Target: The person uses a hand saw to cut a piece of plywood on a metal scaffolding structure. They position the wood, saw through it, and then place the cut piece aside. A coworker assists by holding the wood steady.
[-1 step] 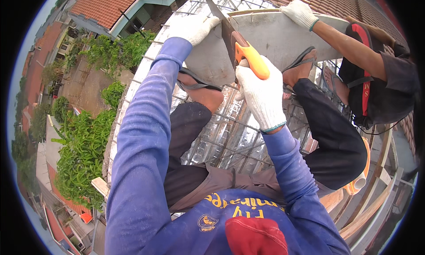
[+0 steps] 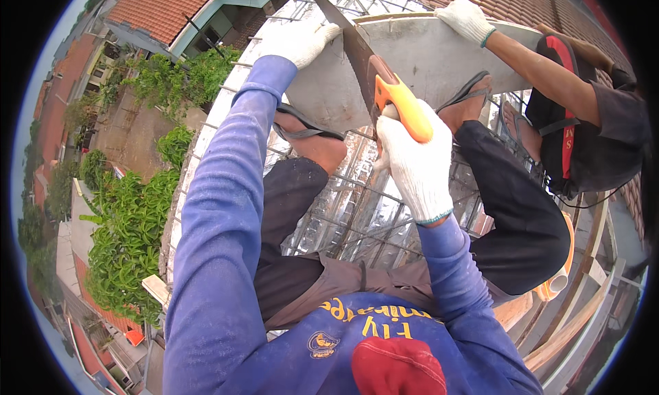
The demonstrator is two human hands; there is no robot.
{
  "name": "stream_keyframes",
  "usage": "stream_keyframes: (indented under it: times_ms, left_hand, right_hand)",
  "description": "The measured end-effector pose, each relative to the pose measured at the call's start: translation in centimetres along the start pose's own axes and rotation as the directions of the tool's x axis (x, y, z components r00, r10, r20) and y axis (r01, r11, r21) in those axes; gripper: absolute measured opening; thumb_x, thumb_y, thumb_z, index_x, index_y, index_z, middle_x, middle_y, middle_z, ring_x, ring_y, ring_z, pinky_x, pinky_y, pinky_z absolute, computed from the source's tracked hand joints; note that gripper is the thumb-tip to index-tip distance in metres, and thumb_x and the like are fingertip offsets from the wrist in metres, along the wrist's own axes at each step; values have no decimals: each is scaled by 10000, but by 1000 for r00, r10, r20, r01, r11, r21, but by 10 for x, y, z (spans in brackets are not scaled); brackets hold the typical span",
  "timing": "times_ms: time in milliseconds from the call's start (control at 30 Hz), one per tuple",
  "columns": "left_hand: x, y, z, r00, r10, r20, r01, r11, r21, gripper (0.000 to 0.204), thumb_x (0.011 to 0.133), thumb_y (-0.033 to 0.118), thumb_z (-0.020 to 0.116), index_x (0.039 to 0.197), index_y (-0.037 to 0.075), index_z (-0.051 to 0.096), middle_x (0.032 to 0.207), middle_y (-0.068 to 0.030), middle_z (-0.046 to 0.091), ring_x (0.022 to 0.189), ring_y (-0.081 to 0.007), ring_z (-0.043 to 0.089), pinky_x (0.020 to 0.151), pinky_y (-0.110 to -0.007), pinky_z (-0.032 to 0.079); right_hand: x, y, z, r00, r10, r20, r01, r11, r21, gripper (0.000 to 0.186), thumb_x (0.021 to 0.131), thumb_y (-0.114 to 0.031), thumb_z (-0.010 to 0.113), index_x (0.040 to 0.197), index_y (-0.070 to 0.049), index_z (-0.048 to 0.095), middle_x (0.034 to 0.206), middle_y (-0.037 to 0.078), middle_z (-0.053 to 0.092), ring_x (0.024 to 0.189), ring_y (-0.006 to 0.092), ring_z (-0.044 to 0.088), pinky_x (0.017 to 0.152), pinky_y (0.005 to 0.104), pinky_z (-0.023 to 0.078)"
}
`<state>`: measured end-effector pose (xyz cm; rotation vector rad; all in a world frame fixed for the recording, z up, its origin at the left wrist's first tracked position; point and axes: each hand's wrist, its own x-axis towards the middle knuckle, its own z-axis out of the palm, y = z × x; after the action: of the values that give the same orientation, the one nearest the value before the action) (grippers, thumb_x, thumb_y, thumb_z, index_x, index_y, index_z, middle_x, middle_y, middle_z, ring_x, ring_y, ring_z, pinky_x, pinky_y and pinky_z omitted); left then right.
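Observation:
A handsaw [image 2: 353,48] with a dark blade and an orange handle slants across the left part of a grey curved-edged board [image 2: 425,59]. In a white knit glove, my right hand [image 2: 417,161] is closed round the saw's handle. My left hand [image 2: 298,43], gloved alike, grips the board's left end beside the blade; its fingertips are partly hidden. Farther right, a co-worker's gloved hand [image 2: 465,19] rests on the board's far edge. My sandalled left foot [image 2: 312,141] and right foot [image 2: 463,103] are at the board's near side.
Below me lies a grid of steel bars [image 2: 357,223] over shiny corrugated metal sheeting. At left the deck's edge drops away toward trees [image 2: 130,237] and houses. A crouching co-worker [image 2: 590,120] is close on my right. Wooden planks [image 2: 570,333] and an orange pipe [image 2: 555,284] lie at lower right.
My right hand has drawn the saw back toward me and slightly right. My left hand, the board and the co-worker's hand stay practically in place.

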<state>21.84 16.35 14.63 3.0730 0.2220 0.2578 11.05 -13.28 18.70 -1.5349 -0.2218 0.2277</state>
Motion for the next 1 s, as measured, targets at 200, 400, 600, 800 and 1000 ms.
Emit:
stream_keyframes:
  times_ms: [200,400,600,800,1000]
  left_hand:
    - [4,-11,0,996,43,78,-43,999,-5,492,1117,430,387,1446,216,684,1470,-124,692,1340,-354,645,1134,-463,493]
    - [14,-14,11,993,97,71,-104,990,100,441,1104,330,430,1444,205,682,1446,-144,699,1334,-357,649,1129,-468,507]
    - [7,-8,-11,986,39,161,-46,998,36,450,1107,355,442,1459,205,678,1441,-167,698,1333,-354,651,1133,-458,507]
    - [7,-9,-2,991,45,128,-56,995,88,472,1120,390,428,1468,184,672,1470,-155,681,1350,-351,641,1149,-452,493]
    - [3,-17,-10,986,141,90,-138,990,-40,539,1102,476,439,1459,139,662,1440,-154,698,1346,-361,641,1136,-455,496]
  right_hand:
    - [-122,-18,-70,998,16,-53,-29,967,-254,232,848,75,666,1080,57,670,879,95,703,617,179,720,620,304,589]
    - [-109,-4,-63,999,-38,-38,27,964,-265,197,861,49,725,1055,29,697,884,60,710,681,126,688,657,300,581]
    - [-111,0,-56,982,-185,20,176,892,-417,199,849,-16,771,1040,1,717,810,102,740,692,170,729,689,313,565]
    - [-119,10,-61,969,-216,116,245,848,-470,283,835,-68,808,1092,15,720,819,137,730,667,278,742,665,343,577]
    - [-137,6,-64,999,23,26,-14,954,-298,247,847,-49,801,1071,19,723,835,118,734,695,244,750,677,333,582]
